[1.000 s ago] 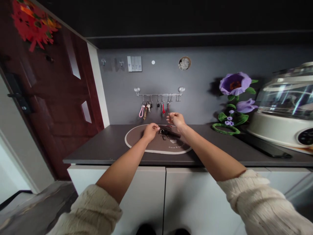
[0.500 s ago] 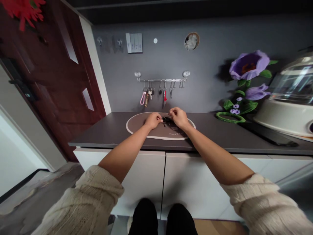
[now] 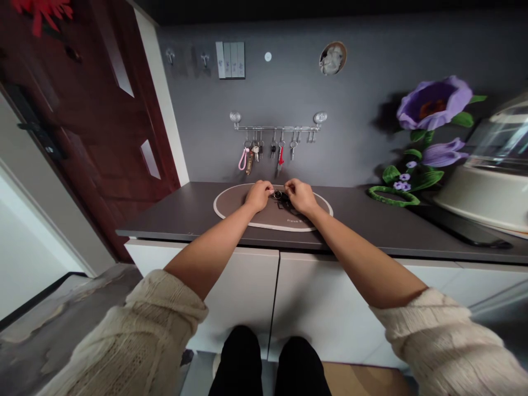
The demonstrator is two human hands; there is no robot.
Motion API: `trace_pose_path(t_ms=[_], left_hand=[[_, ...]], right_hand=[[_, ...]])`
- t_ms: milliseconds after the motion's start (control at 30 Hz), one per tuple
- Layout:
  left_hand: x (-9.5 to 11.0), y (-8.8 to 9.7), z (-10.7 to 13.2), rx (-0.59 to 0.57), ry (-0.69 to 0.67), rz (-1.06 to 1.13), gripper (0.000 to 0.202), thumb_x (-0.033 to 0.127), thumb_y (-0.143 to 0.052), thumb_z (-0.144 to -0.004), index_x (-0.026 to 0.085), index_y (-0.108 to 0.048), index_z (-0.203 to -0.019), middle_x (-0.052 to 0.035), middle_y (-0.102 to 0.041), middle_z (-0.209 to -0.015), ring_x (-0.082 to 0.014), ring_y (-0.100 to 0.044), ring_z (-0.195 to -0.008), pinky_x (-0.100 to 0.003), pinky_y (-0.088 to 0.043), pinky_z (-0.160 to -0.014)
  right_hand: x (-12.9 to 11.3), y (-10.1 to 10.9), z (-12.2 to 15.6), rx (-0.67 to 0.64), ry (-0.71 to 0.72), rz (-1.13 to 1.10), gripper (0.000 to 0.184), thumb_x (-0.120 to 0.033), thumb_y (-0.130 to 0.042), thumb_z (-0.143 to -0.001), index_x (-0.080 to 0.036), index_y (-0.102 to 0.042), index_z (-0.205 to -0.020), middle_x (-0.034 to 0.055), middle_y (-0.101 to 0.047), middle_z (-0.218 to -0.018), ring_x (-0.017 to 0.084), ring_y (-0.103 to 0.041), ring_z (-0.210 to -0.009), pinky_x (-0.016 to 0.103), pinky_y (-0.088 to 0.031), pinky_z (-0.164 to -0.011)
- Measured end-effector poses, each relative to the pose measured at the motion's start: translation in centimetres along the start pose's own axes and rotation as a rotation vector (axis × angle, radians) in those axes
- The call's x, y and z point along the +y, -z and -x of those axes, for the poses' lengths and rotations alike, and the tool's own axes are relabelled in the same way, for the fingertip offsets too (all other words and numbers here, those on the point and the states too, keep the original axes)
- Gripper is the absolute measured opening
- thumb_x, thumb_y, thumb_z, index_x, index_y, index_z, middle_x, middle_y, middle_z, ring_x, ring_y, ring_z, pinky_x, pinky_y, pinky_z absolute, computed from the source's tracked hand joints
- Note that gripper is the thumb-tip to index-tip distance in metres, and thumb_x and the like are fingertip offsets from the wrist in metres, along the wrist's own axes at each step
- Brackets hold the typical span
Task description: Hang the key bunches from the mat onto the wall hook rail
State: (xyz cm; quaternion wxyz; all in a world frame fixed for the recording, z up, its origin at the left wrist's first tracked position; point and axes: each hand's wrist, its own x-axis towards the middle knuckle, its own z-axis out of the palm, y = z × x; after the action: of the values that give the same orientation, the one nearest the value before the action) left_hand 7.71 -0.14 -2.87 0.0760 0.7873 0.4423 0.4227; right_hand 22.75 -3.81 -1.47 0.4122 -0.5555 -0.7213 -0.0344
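A metal key ring (image 3: 278,194) with small black pieces on it shows between my two hands, over a brown oval mat (image 3: 231,204) with a pale rim. My left hand (image 3: 259,196) is closed in a pinch at the ring's left side. On the other side, my right hand (image 3: 300,196) has its fingers pinched together beside the black pieces; what lies between those fingertips is hidden. Behind them, a clear hook rail (image 3: 274,128) on the wall carries several key sets, among them a pink loop (image 3: 243,159) and a red tag (image 3: 281,155).
A purple flower decoration (image 3: 435,104) stands on the dark counter (image 3: 165,212) at the right. Near it lie a flat black object (image 3: 466,230) and a cream appliance (image 3: 490,192) with a clear top. White cabinet doors (image 3: 231,291) are below; a dark red door (image 3: 111,137) is left.
The ring now shows more plainly between my hands, turned up more toward me. Both hands stay pinched, with small finger shifts. The view has tilted slightly down.
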Motion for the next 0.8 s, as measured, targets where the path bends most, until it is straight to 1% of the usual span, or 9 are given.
trace_pose_path(t_ms=[233, 400, 600, 800], left_hand=[[0.02, -0.07, -0.30, 0.063, -0.060, 0.014, 0.012, 0.015, -0.045, -0.077, 0.017, -0.057, -0.074, -0.0039, -0.058, -0.080, -0.0156, -0.049, -0.080, -0.027, -0.036, -0.076], [0.15, 0.22, -0.36, 0.123, -0.069, 0.026, 0.013, 0.015, -0.044, -0.078, 0.018, -0.056, -0.074, -0.0038, -0.057, -0.079, -0.0153, -0.049, -0.078, -0.027, -0.037, -0.075], [0.56, 0.64, -0.49, 0.221, -0.066, 0.108, 0.012, 0.016, -0.045, -0.078, 0.016, -0.056, -0.073, -0.0044, -0.058, -0.079, -0.0144, -0.050, -0.077, -0.027, -0.038, -0.075], [0.76, 0.91, -0.79, 0.270, -0.053, 0.209, 0.012, 0.018, -0.047, -0.078, 0.014, -0.057, -0.073, -0.0053, -0.060, -0.076, -0.0132, -0.053, -0.072, -0.026, -0.041, -0.072]], right_hand=[[-0.16, 0.08, 0.00, -0.006, 0.019, -0.007, 0.016, -0.015, -0.045, -0.074, -0.017, -0.059, -0.082, 0.0049, -0.063, -0.078, 0.014, -0.053, -0.070, 0.026, -0.039, -0.069], [-0.20, 0.05, 0.00, 0.004, 0.055, -0.028, 0.015, -0.015, -0.046, -0.073, -0.017, -0.059, -0.080, 0.0041, -0.062, -0.077, 0.013, -0.053, -0.069, 0.026, -0.039, -0.069], [-0.35, 0.13, -0.07, 0.020, 0.106, -0.042, 0.013, -0.014, -0.047, -0.072, -0.017, -0.059, -0.077, 0.0039, -0.060, -0.077, 0.014, -0.052, -0.071, 0.027, -0.039, -0.070], [-0.60, 0.18, -0.02, 0.064, 0.162, -0.048, 0.013, -0.017, -0.046, -0.074, -0.017, -0.058, -0.080, 0.0049, -0.059, -0.079, 0.015, -0.051, -0.075, 0.028, -0.039, -0.072]])
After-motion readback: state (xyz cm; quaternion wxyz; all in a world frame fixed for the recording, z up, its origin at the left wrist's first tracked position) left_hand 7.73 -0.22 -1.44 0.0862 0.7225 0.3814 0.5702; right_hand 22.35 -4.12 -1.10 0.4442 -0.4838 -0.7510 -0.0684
